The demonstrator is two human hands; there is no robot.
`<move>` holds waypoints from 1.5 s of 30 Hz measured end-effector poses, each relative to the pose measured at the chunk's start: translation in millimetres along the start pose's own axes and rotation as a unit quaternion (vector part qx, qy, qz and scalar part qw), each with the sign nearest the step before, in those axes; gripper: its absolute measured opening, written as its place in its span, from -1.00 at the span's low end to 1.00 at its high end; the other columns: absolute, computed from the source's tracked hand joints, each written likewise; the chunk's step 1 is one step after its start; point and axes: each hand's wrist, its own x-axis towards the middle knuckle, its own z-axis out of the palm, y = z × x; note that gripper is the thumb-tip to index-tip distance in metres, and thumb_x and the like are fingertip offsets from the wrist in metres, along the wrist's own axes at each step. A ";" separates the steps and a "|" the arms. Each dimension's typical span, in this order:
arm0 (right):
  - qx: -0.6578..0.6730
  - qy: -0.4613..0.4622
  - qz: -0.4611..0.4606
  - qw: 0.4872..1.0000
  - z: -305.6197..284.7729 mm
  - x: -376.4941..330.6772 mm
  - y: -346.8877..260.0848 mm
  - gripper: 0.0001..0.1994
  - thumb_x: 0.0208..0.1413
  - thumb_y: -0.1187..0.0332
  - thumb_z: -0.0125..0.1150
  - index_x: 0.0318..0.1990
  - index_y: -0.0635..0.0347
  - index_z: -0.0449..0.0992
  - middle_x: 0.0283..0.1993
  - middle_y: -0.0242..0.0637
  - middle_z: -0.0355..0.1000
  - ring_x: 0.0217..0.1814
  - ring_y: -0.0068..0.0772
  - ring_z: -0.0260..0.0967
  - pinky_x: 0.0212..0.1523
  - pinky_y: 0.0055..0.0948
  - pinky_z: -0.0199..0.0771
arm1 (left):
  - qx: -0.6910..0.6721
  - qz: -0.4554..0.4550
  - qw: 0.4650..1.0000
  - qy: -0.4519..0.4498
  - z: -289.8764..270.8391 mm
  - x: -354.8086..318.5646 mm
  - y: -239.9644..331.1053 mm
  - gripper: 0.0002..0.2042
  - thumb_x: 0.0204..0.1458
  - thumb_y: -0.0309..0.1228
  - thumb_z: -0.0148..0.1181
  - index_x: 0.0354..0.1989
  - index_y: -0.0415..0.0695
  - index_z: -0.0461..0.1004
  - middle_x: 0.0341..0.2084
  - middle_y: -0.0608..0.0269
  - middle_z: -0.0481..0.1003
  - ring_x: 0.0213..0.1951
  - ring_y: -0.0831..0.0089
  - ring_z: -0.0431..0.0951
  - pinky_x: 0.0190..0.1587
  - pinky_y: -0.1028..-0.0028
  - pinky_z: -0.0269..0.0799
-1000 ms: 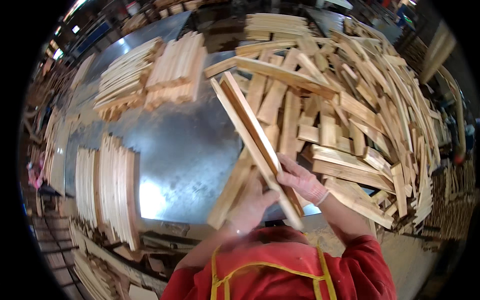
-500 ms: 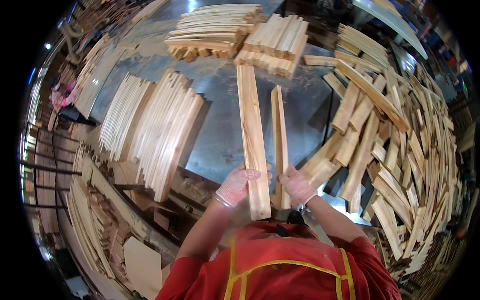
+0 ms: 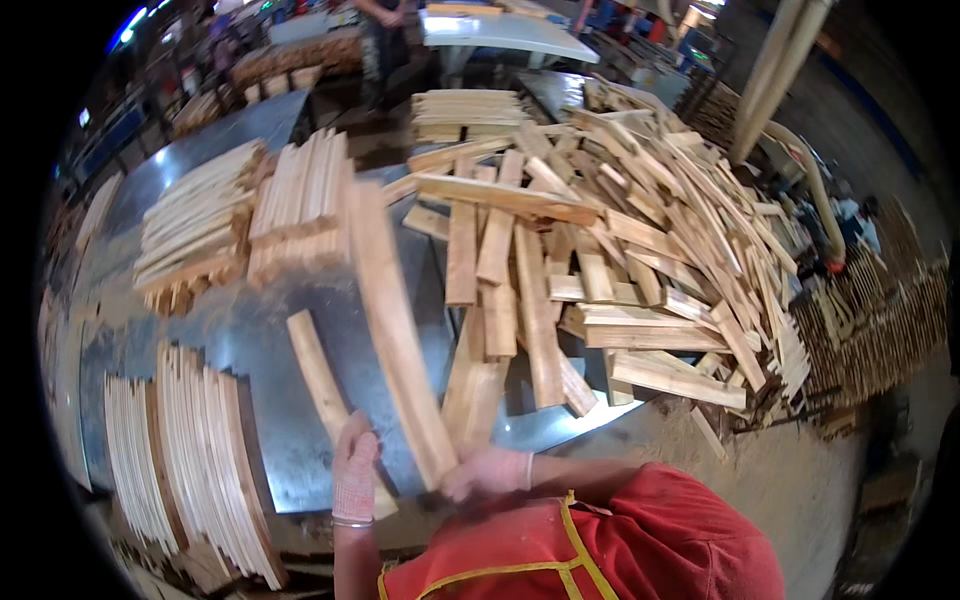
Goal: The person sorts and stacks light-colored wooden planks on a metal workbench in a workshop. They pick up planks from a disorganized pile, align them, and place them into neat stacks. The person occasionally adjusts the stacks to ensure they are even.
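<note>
My left hand [image 3: 356, 468], in a pale knit glove, is closed around the lower part of a short wooden board [image 3: 318, 365] that slants over the metal table. The gloved right hand [image 3: 490, 473] is blurred and closed at the near end of a longer board [image 3: 393, 325]. This longer one stretches away from me, its far end beside a stack of strips. Both boards are bare, light wood, and they lie apart from each other.
A large jumbled heap of loose boards [image 3: 535, 315] covers the table's right side. Neat strips [image 3: 205, 450] stand at the near left. Two stacks [image 3: 200, 220] [image 3: 300, 195] sit farther back. A person [image 3: 378, 45] stands beyond the table, near a white-topped table [image 3: 505, 35].
My view has swung right, bringing more of the heap into sight. Both hands have shifted with their boards, now tilted with far ends leftward. The right arm now reaches across from the right.
</note>
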 end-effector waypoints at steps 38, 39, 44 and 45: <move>-0.847 0.365 0.082 0.376 -417.7 -316.4 21.3 -0.35 0.28 -0.09 0.18 0.32 0.25 0.44 0.20 0.00 0.51 0.16 -0.11 0.52 0.16 -0.13 0.62 | 0.774 -0.070 0.567 0.275 -276.2 -76.1 -47.0 -0.37 0.18 -0.35 0.03 0.49 -0.05 0.20 0.43 -0.04 0.26 0.44 -0.03 0.23 0.41 -0.13 0.16; -0.817 0.408 0.090 0.397 -375.0 -297.2 14.5 -0.35 0.28 -0.07 0.19 0.33 0.25 0.42 0.22 0.00 0.50 0.17 -0.11 0.51 0.17 -0.13 0.60 | 0.766 -0.083 0.576 0.273 -269.4 -67.5 -28.5 -0.37 0.19 -0.35 0.00 0.50 -0.05 0.18 0.44 -0.06 0.24 0.45 -0.04 0.23 0.41 -0.17 0.13; -0.764 0.439 0.011 0.472 -226.8 -204.6 -44.5 -0.34 0.28 0.01 0.23 0.38 0.26 0.34 0.27 -0.01 0.46 0.23 -0.10 0.47 0.25 -0.15 0.54 | 0.774 -0.076 0.574 0.257 -237.0 -50.5 7.3 -0.33 0.23 -0.28 0.02 0.54 -0.07 0.10 0.51 -0.04 0.15 0.50 -0.05 0.14 0.48 -0.11 0.01; -0.746 0.438 -0.026 0.501 -205.0 -186.6 -51.0 -0.34 0.28 0.02 0.24 0.39 0.26 0.33 0.28 -0.01 0.45 0.24 -0.10 0.46 0.26 -0.16 0.52 | 0.760 -0.078 0.613 0.199 -206.7 -42.3 30.9 -0.27 0.28 -0.19 0.07 0.59 -0.08 0.01 0.56 -0.02 0.07 0.55 -0.06 0.05 0.54 -0.04 -0.06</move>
